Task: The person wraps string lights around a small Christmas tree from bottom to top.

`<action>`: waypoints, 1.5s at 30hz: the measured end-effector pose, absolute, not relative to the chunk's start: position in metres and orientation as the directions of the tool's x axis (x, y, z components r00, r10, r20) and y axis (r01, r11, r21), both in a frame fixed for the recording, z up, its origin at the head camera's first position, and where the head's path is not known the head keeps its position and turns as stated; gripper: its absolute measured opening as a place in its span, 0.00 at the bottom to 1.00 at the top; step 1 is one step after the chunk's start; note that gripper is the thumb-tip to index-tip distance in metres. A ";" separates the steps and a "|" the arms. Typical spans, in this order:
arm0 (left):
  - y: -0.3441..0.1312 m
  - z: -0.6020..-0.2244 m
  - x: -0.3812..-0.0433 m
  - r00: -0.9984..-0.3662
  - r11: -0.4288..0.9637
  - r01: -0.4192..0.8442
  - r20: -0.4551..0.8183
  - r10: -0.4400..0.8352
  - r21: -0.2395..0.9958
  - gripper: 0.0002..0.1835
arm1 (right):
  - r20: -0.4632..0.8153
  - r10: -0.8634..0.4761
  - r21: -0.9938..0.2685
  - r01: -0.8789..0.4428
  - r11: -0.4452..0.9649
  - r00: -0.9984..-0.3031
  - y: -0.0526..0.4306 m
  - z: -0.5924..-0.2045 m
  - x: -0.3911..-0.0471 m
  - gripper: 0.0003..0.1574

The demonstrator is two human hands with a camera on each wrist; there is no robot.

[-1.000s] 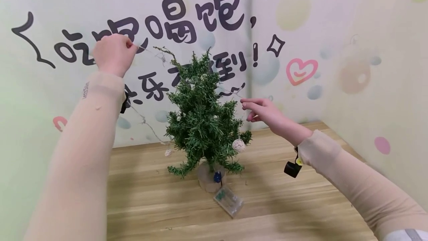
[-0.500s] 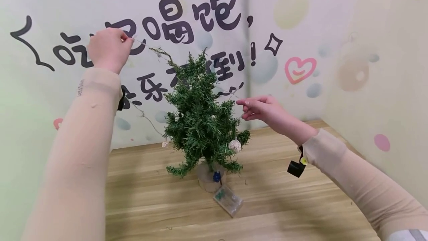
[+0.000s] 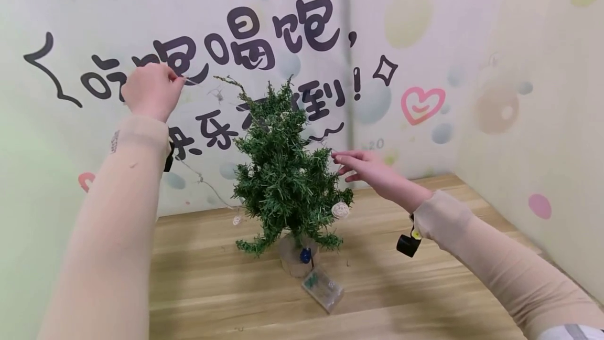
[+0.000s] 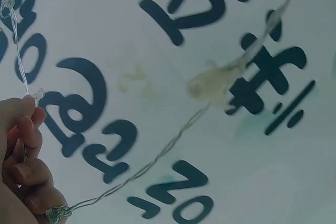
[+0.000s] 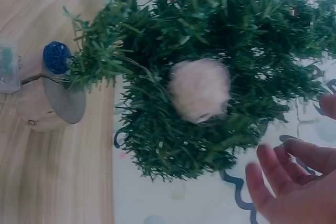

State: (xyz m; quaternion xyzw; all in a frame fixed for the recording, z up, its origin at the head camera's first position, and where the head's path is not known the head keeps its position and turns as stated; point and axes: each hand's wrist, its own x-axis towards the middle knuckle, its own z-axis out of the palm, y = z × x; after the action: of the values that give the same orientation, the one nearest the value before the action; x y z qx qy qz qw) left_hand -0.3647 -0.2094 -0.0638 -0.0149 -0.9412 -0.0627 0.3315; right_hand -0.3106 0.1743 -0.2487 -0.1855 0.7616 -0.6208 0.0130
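A small green tree [image 3: 285, 172] stands on a wooden disc base [image 3: 294, 261] on the table; the right wrist view shows the tree [image 5: 210, 66] close up. My left hand [image 3: 151, 91] is raised left of the treetop and pinches a thin wire light string [image 3: 203, 84]; its fingers [image 4: 23, 145] curl round the wire [image 4: 152, 161]. The string runs over the top and hangs down the left side. My right hand [image 3: 365, 168] reaches to the tree's right side, fingers [image 5: 286, 182] spread, by the string. A white wicker ball [image 3: 340, 210] hangs low on the right branches.
A clear battery box [image 3: 323, 287] lies on the wooden table [image 3: 424, 287] in front of the base, beside a small blue ball [image 3: 305, 256]. Decorated walls [image 3: 519, 93] meet in a corner just behind the tree. A small white ball [image 3: 237, 220] dangles on the string at the left.
My left hand has dropped a little with the string. My right hand has sunk slightly and stays at the tree's right side. The tree has not moved.
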 end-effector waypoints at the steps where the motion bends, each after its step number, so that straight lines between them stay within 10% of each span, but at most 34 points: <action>1: -0.214 -0.067 -0.365 -0.783 0.993 0.060 0.622 -0.019 0.105 0.24 | 0.196 -0.304 -0.945 -0.262 0.197 -0.932 0.173 -0.252 -0.311 0.31; 12: -0.271 -0.095 -0.365 -0.805 0.989 -0.016 0.584 -0.101 0.149 0.23 | 0.202 -0.395 -0.769 -0.395 0.502 -0.896 0.172 -0.274 -0.305 0.26; 37: -0.325 -0.111 -0.334 -0.748 0.985 -0.043 0.648 -0.142 0.166 0.28 | 0.295 -0.447 -0.667 -0.517 0.537 -0.845 0.176 -0.297 -0.268 0.08; 45: -0.312 -0.103 -0.320 -0.691 0.995 0.036 0.721 -0.046 0.098 0.27 | 0.324 -0.331 -0.662 -0.462 0.591 -0.887 0.173 -0.285 -0.262 0.30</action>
State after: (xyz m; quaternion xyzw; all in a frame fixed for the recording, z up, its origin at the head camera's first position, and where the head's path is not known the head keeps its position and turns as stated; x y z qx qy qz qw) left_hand -0.3202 -0.3125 -0.1031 0.0030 -0.9180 -0.0521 0.3931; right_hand -0.2616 0.1730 -0.2847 -0.2231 0.8879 -0.3936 -0.0833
